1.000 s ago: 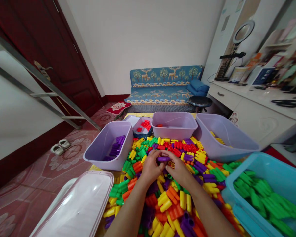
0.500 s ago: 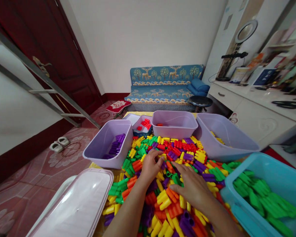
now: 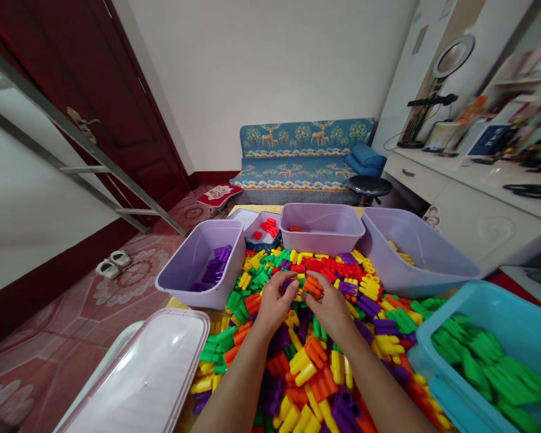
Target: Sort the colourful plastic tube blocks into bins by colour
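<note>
Many bullet-shaped plastic building blocks in yellow, green, orange, purple and red are heaped over the table. Over the middle of the heap, my left hand (image 3: 273, 304) has its fingers curled around a purple block (image 3: 287, 287), partly hidden by the thumb and fingers. Close beside it, my right hand (image 3: 332, 308) grips an orange block (image 3: 313, 286) between thumb and fingers. Below the hands lie loose yellow blocks (image 3: 302, 365) and orange blocks (image 3: 321, 383).
A lilac bin (image 3: 180, 255) with purple blocks stands left. Behind are a small tray (image 3: 251, 231) with red blocks and a lilac bin (image 3: 322, 234). At right are a lilac bin (image 3: 426, 258) and a turquoise bin (image 3: 437, 355) with green blocks. A lid (image 3: 139, 373) lies front left.
My right hand has moved up and left, closing on an orange block near the left hand. A purple block now shows within my left hand's fingers. The view has shifted slightly.
</note>
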Tool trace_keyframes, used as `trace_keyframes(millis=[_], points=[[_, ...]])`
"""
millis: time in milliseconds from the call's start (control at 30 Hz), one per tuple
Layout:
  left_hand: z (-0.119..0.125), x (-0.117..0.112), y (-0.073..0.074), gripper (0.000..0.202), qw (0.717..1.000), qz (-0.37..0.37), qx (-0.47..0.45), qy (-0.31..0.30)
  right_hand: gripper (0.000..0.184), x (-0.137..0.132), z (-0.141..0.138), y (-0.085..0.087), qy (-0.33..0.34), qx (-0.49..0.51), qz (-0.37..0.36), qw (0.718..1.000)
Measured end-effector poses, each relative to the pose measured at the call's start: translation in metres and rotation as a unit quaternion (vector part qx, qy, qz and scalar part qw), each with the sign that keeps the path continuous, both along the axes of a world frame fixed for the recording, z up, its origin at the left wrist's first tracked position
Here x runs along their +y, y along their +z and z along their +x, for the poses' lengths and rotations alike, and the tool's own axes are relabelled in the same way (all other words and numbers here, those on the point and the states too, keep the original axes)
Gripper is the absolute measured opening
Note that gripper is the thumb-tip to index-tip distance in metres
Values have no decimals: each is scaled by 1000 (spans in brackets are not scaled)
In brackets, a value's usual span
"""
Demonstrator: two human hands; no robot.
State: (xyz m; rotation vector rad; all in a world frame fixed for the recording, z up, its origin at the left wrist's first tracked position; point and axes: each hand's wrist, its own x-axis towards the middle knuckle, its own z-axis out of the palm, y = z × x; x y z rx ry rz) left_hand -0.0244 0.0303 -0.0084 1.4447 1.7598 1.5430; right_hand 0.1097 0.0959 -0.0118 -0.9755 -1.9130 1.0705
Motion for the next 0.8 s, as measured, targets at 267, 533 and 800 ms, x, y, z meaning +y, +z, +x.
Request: trace_keyframes(millis=[267, 533, 800], points=[[3, -2, -2, 43, 997, -7, 1, -75, 49, -4, 6, 0, -23, 233, -226, 946], [4, 1, -5, 16, 999, -11, -46, -26, 29, 1, 17, -4, 5, 38, 2, 999], [6, 1, -4, 19, 999, -12, -29, -43, 24, 7, 37, 17, -62, -59, 82, 993]])
